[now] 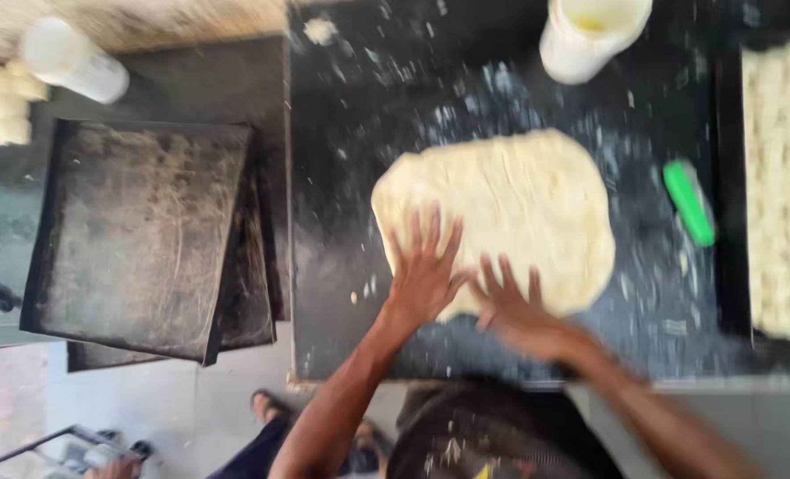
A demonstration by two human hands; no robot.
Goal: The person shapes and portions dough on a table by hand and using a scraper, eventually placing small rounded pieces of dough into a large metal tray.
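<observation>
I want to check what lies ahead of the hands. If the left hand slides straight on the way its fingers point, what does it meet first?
The left hand lies on the flattened pale sheet of dough, fingers pointing away from the person. Straight on, it would probably just cross more dough, then the floured dark worktop; blur hides finer detail.

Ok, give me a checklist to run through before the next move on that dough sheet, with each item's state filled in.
1. Left hand flat on the dough sheet, fingers spread: ok.
2. Right hand on the sheet's near edge: ok, though blurred.
3. Sheet lies wholly on the dark worktop: ok.
4. Green scraper lies apart from the sheet: ok.
5. White tub stands apart from the sheet: ok.
6. Sheet's evenness: cannot tell, picture blurred.
</observation>
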